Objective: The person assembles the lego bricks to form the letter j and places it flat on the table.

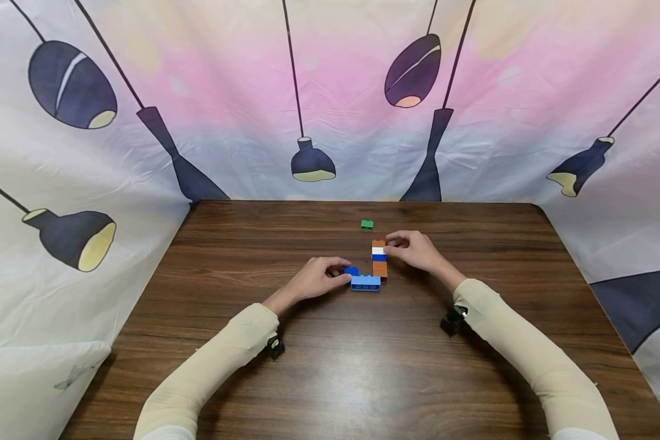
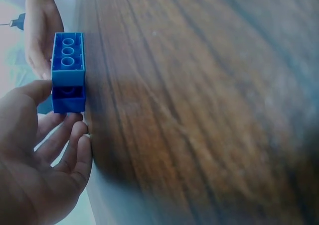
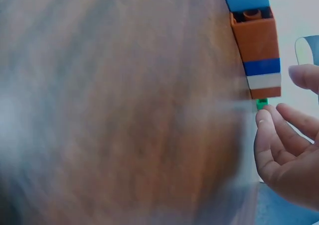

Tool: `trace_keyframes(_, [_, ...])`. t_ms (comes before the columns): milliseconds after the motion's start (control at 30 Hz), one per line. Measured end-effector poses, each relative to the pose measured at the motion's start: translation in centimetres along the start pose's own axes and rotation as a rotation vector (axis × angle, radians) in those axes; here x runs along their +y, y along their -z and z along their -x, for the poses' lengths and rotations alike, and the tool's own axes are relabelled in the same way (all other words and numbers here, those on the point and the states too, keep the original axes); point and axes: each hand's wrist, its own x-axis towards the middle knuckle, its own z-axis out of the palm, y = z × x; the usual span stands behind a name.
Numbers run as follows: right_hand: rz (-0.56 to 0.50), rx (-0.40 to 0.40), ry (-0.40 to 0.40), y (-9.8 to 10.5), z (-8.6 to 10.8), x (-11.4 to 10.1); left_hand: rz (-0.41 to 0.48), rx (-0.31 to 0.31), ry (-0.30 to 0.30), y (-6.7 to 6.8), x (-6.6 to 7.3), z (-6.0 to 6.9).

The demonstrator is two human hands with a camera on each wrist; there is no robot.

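A row of toy bricks lies joined on the table, a light blue brick (image 1: 365, 283) at its near end with its hollow underside showing. A dark blue brick (image 2: 69, 103) adjoins it on the left. My left hand (image 1: 320, 276) pinches this dark blue brick between thumb and fingers. Beyond the light blue brick run an orange brick (image 3: 256, 40), a thin dark blue brick (image 3: 261, 66), a white brick (image 3: 264, 80) and another orange brick (image 3: 265, 92). My right hand (image 1: 415, 250) is beside the far orange end, thumb and fingers apart with nothing between them.
A loose green brick (image 1: 366, 225) lies farther back on the brown wooden table (image 1: 330, 354). Behind the table hangs a cloth backdrop (image 1: 352, 79) printed with lamps. A wrist camera (image 1: 452, 321) hangs under the right sleeve.
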Motion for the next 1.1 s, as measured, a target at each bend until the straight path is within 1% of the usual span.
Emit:
trace_keyframes(200, [-0.005,0.026,0.036,1.1,-0.9,-0.2,0.008,0.006,-0.026,-0.1,0.3,0.1])
trace_keyframes(367, [0.021,0.046,0.068,1.4,-2.3,-0.4,0.015,-0.004,-0.037,-0.3,0.1,0.1])
trace_keyframes(467, [0.054,0.052,0.086,1.3,-3.4,-0.4,0.019,-0.011,-0.033,-0.3,0.1,0.0])
trace_keyframes(600, [0.107,0.041,0.116,1.2,-4.8,-0.5,0.018,-0.017,-0.028,-0.3,0.1,-0.1])
trace_keyframes(733, [0.139,0.033,0.129,0.9,-6.0,-0.6,0.026,-0.018,-0.025,-0.4,0.2,-0.1])
trace_keyframes(1100, [0.164,0.036,0.128,-0.5,-8.0,-0.4,0.022,-0.015,-0.015,-0.4,0.0,-0.1])
